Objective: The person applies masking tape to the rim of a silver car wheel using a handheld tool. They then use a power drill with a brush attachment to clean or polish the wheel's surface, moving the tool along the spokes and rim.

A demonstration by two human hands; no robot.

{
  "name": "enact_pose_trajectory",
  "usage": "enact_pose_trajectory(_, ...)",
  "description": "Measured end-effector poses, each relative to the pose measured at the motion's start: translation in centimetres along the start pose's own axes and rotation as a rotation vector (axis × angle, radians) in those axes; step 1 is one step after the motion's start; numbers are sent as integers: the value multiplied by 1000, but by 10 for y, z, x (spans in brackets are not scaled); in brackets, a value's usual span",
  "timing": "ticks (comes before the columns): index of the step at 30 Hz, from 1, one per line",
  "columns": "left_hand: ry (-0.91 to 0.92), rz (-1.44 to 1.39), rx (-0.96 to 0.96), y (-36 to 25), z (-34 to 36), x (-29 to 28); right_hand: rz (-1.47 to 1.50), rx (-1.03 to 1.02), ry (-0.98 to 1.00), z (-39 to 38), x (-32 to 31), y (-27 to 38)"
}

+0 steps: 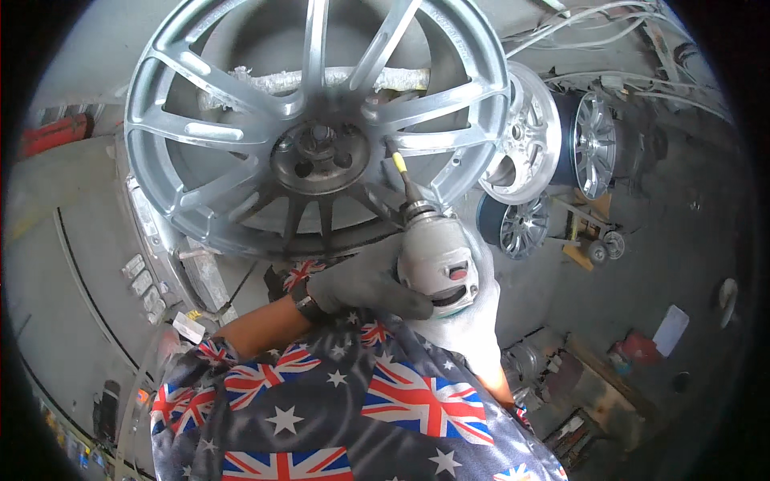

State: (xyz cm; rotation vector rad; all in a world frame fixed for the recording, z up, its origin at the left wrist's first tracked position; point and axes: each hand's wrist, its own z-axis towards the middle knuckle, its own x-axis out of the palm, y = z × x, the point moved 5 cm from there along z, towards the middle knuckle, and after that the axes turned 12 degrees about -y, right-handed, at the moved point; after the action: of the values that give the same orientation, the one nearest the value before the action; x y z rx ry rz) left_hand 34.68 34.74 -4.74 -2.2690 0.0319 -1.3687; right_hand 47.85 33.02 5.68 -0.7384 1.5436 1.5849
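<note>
My left hand [357, 282], in a grey glove, is closed round the near side of a dusty white die grinder [435, 255]. My right hand [473, 314], in a white glove, wraps the grinder's body from the right. The grinder's thin shaft carries a yellow band and a dark tip, which lies close to a spoke right of the hub; I cannot tell whether it touches. In front of me a large silver multi-spoke car wheel [321, 104] stands tilted, its hub and lower spokes darkened. The fingers of my right hand are partly hidden behind the tool.
Beyond the wheel to the right stand a bare metal wheel [525, 128], a shiny spoked wheel [593, 148] and a lower one [525, 224]. White cables [601, 16] run along the upper right. Several small pale blocks [143, 284] lie at left, and a wooden board [605, 385] lies lower right.
</note>
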Motion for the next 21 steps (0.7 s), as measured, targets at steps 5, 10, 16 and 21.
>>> enact_pose_trajectory(5,130,418,190,-16,4,22,-29,-33,-61,-30,-29,4)
enact_pose_trajectory(10,142,869,222,-16,-24,-1,-296,-84,35,-49,-42,4)
enact_pose_trajectory(16,-1152,1545,1178,-175,-122,-28,111,609,-530,-141,-45,-62)
enact_pose_trajectory(21,-1407,1614,1442,-279,-134,-89,331,684,-662,-173,-38,-80)
